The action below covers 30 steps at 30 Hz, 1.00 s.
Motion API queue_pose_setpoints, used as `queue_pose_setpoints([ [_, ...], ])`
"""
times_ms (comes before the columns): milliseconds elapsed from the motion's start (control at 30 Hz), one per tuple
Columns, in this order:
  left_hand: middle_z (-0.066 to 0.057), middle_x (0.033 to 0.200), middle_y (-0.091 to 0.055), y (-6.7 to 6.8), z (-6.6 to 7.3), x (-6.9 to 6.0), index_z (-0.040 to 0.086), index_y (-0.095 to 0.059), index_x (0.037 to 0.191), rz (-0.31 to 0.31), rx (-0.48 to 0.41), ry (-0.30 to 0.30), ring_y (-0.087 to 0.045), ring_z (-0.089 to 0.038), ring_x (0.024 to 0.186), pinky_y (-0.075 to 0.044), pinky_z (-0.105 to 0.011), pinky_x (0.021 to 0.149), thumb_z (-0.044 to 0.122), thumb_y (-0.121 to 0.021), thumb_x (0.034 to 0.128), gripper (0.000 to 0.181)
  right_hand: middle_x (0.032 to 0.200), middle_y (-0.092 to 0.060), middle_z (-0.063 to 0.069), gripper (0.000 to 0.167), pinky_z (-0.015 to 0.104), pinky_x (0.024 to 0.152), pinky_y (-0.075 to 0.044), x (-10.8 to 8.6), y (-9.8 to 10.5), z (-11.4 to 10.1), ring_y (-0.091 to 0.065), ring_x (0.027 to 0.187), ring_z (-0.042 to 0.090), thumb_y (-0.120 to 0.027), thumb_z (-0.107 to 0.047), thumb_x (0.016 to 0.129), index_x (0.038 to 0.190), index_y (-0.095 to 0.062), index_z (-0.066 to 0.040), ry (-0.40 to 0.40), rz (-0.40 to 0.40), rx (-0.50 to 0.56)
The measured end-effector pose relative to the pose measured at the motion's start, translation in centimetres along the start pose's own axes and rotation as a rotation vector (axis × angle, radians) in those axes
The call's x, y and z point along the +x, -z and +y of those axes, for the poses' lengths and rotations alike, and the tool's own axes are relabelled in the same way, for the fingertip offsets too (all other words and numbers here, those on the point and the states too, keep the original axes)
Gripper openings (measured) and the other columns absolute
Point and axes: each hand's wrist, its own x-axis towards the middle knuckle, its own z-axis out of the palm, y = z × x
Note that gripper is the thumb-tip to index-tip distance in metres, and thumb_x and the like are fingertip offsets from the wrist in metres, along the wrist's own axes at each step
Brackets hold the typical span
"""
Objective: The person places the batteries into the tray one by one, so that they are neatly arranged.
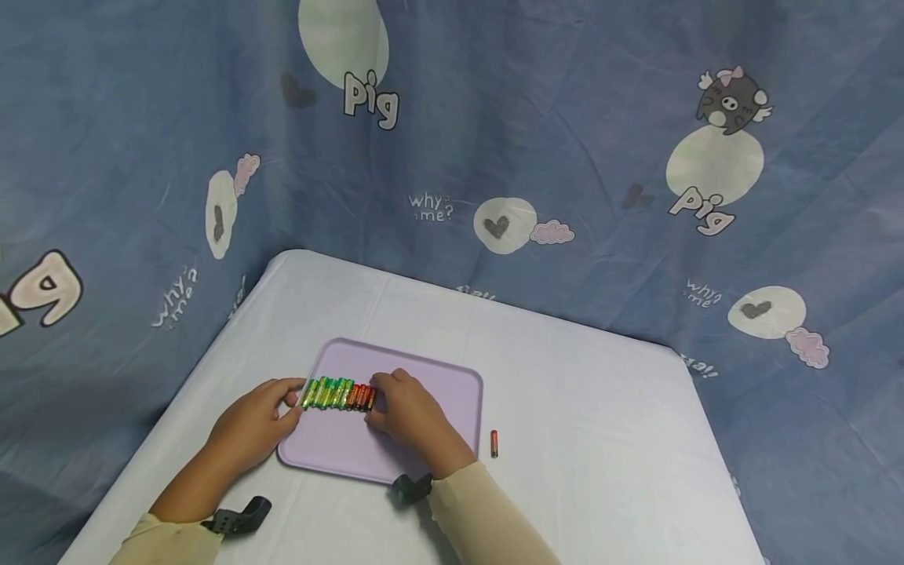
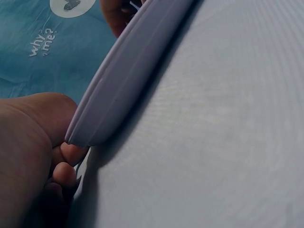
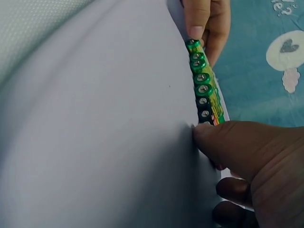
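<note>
A row of several green batteries [image 1: 327,393] and several red-and-black batteries [image 1: 359,397] lies side by side on a lilac tray [image 1: 417,362]. At the row's left end, my left hand [image 1: 250,424] pinches the outermost green battery [image 3: 192,43] between thumb and fingers, across the tray's rim. My right hand [image 1: 412,414] holds the row's other end, its thumb against the end of a red-and-black battery and its fingers on the far side. That last battery is partly hidden by the hand. In the left wrist view, the left thumb [image 2: 52,114] is beside the tray rim.
One loose red battery [image 1: 494,444] lies on the white tablecloth [image 1: 600,439], right of the tray. Blue printed fabric [image 1: 494,118] hangs behind the table and along its sides. Each wrist wears a black strap-on device [image 1: 243,518].
</note>
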Motion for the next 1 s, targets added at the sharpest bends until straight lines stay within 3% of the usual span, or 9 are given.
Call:
queue_pose_setpoints([
  [167, 0.005, 0.098, -0.059, -0.1, -0.1, 0.0, 0.007, -0.062, 0.14, -0.003, 0.004, -0.002, -0.047, -0.012, 0.077, -0.036, -0.03, 0.064, 0.021, -0.068, 0.0953, 0.047, 0.122, -0.063, -0.002, 0.065, 0.03, 0.099, -0.052, -0.6, 0.1, 0.6, -0.059, 0.104, 0.01, -0.085, -0.042, 0.087, 0.143, -0.061, -0.019, -0.001, -0.011, -0.006],
  [600, 0.005, 0.099, -0.059, -0.1, -0.1, 0.1, 0.008, -0.061, 0.14, -0.007, -0.001, -0.004, -0.047, -0.011, 0.075, -0.036, -0.029, 0.063, 0.022, -0.068, 0.0957, 0.048, 0.13, -0.064, 0.002, 0.066, 0.034, 0.108, -0.049, -2.5, 1.5, 3.5, -0.061, 0.113, 0.013, -0.085, -0.038, 0.087, 0.144, -0.062, -0.015, -0.037, -0.005, 0.096],
  [733, 0.006, 0.098, -0.059, -0.1, -0.2, 0.1, 0.008, -0.062, 0.14, 0.0, 0.0, -0.005, -0.046, -0.01, 0.075, -0.035, -0.029, 0.062, 0.023, -0.068, 0.0955, 0.048, 0.13, -0.063, 0.004, 0.067, 0.035, 0.106, -0.05, -3.1, 2.4, 5.0, -0.061, 0.112, 0.014, -0.085, -0.037, 0.087, 0.145, -0.061, -0.013, -0.037, 0.003, 0.114],
  [1000, 0.005, 0.098, -0.059, -0.1, -0.1, 0.1, 0.008, -0.062, 0.14, -0.002, -0.001, 0.003, -0.046, -0.011, 0.076, -0.035, -0.03, 0.063, 0.023, -0.069, 0.0953, 0.048, 0.14, -0.059, 0.009, 0.068, 0.044, 0.111, -0.047, -4.9, 4.7, 9.4, -0.059, 0.132, 0.025, -0.086, -0.036, 0.087, 0.145, -0.061, -0.011, -0.074, -0.01, 0.08],
])
